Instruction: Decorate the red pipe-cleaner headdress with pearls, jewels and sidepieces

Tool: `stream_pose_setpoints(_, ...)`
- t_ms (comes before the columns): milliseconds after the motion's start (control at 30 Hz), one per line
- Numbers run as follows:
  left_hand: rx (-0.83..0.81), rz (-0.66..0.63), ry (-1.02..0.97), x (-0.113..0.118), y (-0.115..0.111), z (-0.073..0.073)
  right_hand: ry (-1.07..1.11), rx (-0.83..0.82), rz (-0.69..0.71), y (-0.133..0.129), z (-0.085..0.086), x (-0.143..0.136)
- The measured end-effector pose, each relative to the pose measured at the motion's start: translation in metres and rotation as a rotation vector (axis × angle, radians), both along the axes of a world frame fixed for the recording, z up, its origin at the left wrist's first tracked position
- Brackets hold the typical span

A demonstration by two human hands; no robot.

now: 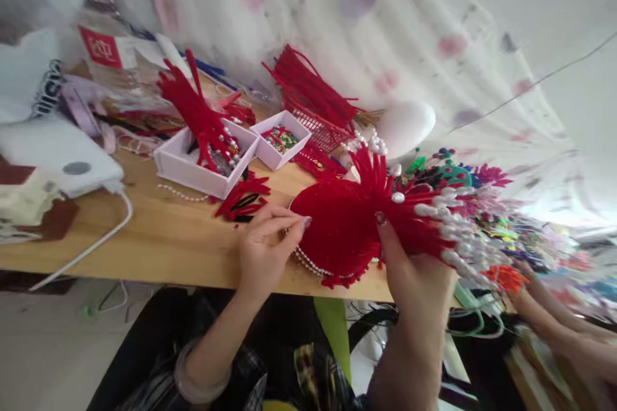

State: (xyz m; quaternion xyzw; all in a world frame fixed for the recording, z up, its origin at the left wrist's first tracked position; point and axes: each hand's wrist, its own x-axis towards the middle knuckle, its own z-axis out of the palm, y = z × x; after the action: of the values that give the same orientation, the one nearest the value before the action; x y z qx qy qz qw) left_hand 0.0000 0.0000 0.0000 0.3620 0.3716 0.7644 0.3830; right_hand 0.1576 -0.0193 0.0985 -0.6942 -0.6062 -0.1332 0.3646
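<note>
A round red fuzzy piece (335,225), made of chenille stems, has a strand of small white pearl beads (311,264) along its lower left edge. From its right side spreads a fan of red chenille stems (419,218) tipped with white pearl beads. My right hand (409,270) is closed round the base of this fan, with the thumb on top and the other fingers hidden beneath. At the round piece's left edge my left hand (272,241) is closed in a pinch, thumb and index finger together. What lies between those fingertips is too small to make out.
A white box (193,173) holds red stems and beads, beside a smaller box (277,157) of sequins. Behind them is a red basket (318,131) of stems. A white egg-shaped form (407,125), a white power adapter (62,154) and another person's arm (563,327) are around.
</note>
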Motion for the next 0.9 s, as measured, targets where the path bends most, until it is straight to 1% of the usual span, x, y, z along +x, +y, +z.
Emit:
stream_pose_setpoints(100, -0.035, -0.042, -0.176, -0.005, 0.004, -0.003, 0.038, -0.012, 0.05, 0.013, 0.011, 0.001)
stream_pose_setpoints(133, -0.044, -0.074, -0.235, -0.006, 0.005, -0.004, 0.051, -0.013, 0.074, 0.018, 0.015, 0.001)
stream_pose_setpoints(200, -0.055, -0.185, -0.358, -0.005, 0.005, -0.005, 0.076, 0.001, 0.158, 0.027, 0.022, 0.003)
stream_pose_setpoints(233, -0.06, -0.238, -0.41, -0.004, 0.005, -0.006, 0.09, -0.006, 0.166, 0.032, 0.026, 0.004)
stream_pose_setpoints(300, -0.079, -0.3, -0.477, -0.001, 0.004, -0.005, 0.118, -0.043, 0.132, 0.041, 0.032, 0.006)
stream_pose_setpoints(367, -0.123, -0.332, -0.473, 0.001, 0.002, -0.003, 0.127, -0.077, 0.104, 0.051, 0.038, 0.009)
stream_pose_setpoints(433, -0.174, -0.357, -0.428, 0.001, 0.001, -0.003, 0.112, -0.08, 0.111, 0.062, 0.044, 0.012)
stream_pose_setpoints(600, -0.275, -0.497, -0.229, 0.005, 0.002, -0.013, 0.104, -0.069, 0.141, 0.087, 0.054, 0.025)
stream_pose_setpoints(667, -0.298, -0.522, -0.208, 0.012, 0.006, -0.013, 0.116, -0.067, 0.132, 0.094, 0.056, 0.032)
stream_pose_setpoints(700, -0.288, -0.528, -0.231, 0.018, 0.008, -0.01, 0.126, -0.061, 0.121, 0.096, 0.056, 0.036)
stream_pose_setpoints(767, -0.225, -0.568, -0.327, 0.033, 0.014, 0.003, 0.156, -0.04, 0.108, 0.097, 0.055, 0.041)
stream_pose_setpoints(800, -0.183, -0.608, -0.396, 0.042, 0.017, 0.012, 0.175, -0.026, 0.106, 0.097, 0.054, 0.042)
stream_pose_setpoints(867, -0.109, -0.738, -0.519, 0.061, 0.022, 0.032, 0.214, 0.004, 0.117, 0.094, 0.051, 0.043)
stream_pose_setpoints(900, -0.102, -0.796, -0.582, 0.071, 0.025, 0.041, 0.23, 0.016, 0.13, 0.092, 0.05, 0.042)
